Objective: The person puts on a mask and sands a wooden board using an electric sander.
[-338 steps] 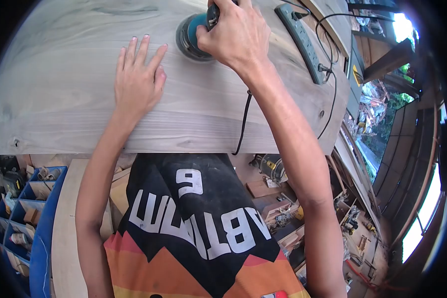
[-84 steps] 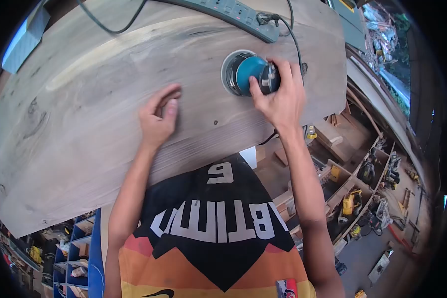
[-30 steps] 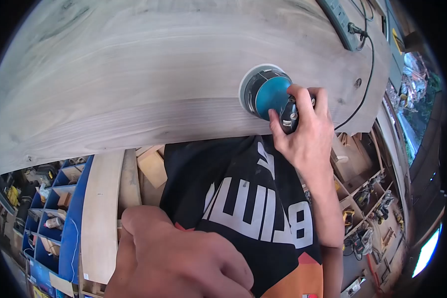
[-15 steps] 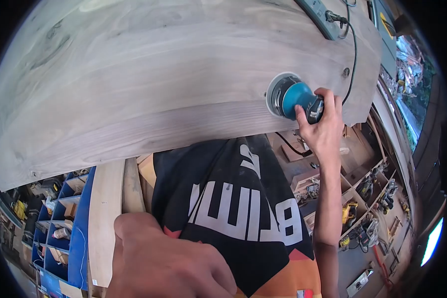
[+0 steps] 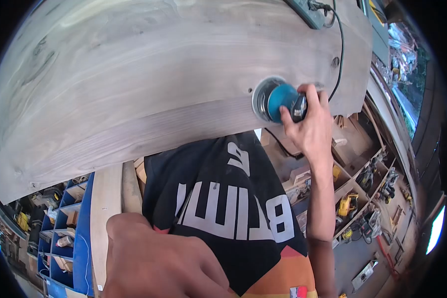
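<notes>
My right hand [image 5: 310, 121] is wrapped round the black upper part of a teal sander [image 5: 281, 99]. The sander's round pad rests on a broad wooden slab [image 5: 149, 74], near the edge closest to me. A black cord hangs from the sander below that edge. Low in the view and close to the camera, my left hand [image 5: 169, 263] is raised before my dark shirt, away from the slab. Its fingers are curled, and whether they hold anything is hidden.
A power strip [image 5: 307, 12] with a plugged-in cord lies on the slab's far right. Below left stand a blue compartment shelf [image 5: 82, 238] and a pale board [image 5: 106, 213]. Wooden bins with a yellow tool [image 5: 347, 204] and other tools are at lower right.
Since the earliest frame my left hand has left the slab and come up near the camera. Over the last half second the sander has shifted slightly left, still in my right hand.
</notes>
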A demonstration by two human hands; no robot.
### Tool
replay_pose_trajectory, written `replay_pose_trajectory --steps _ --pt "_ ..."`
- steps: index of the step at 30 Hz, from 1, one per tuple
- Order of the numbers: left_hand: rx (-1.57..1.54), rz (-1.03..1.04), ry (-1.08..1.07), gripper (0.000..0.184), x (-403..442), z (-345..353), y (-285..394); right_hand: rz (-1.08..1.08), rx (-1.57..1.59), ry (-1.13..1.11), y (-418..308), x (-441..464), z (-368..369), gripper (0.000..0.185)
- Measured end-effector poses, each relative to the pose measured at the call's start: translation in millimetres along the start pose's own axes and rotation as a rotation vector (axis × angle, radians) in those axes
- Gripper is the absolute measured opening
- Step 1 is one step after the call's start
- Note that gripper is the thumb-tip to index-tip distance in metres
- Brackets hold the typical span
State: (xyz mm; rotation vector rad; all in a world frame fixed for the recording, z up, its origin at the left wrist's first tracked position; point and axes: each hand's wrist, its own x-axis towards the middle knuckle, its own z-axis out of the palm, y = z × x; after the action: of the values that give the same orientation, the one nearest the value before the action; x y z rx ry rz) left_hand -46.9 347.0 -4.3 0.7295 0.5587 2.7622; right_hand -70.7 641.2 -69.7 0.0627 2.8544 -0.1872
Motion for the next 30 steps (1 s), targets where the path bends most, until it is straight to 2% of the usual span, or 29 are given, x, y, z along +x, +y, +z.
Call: replay_pose_trajectory --steps 5,6,10,13,17,20,22,25,29,30 --pt "0.003 0.02 0.182 0.028 -14.2 20.5 -8.2 0.059 -0.004 0.106 33.5 15.9 -2.0 0.048" --pt "-0.003 0.008 0.15 0.028 -16.7 19.2 -7.1 0.114 -0.019 0.091 39.5 21.3 -4.6 0.048" --pt "-0.067 -0.028 -0.046 0.028 -7.3 0.8 -2.1 0.092 -0.043 0.015 42.9 15.6 -9.9 0.048" --pt "-0.049 0.013 -0.044 0.022 -2.4 3.4 -12.6 0.031 -0.012 0.043 26.3 7.3 -2.5 0.048" --pt "0.098 -0.053 -0.07 0.015 11.1 0.4 -8.7 0.021 -0.031 0.09 14.7 22.3 -1.8 0.047" --pt "0.097 -0.076 -0.133 0.017 -0.1 -0.7 1.1 0.014 -0.029 0.013 17.4 11.6 -6.4 0.046" --pt "0.067 -0.021 -0.12 0.018 -1.3 1.8 -1.4 -0.036 -0.041 0.014 19.6 3.0 -3.5 0.047" --pt "-0.002 0.065 -0.011 0.017 6.1 14.0 -13.6 0.003 0.037 0.032 12.7 2.9 2.3 0.05" --pt "0.05 -0.02 -0.005 0.012 11.5 18.1 3.9 0.088 0.048 0.093 32.0 19.9 -3.3 0.05" --pt "0.111 0.108 0.107 0.012 11.9 26.1 -1.4 0.109 0.036 0.108 44.2 20.4 -2.7 0.051"
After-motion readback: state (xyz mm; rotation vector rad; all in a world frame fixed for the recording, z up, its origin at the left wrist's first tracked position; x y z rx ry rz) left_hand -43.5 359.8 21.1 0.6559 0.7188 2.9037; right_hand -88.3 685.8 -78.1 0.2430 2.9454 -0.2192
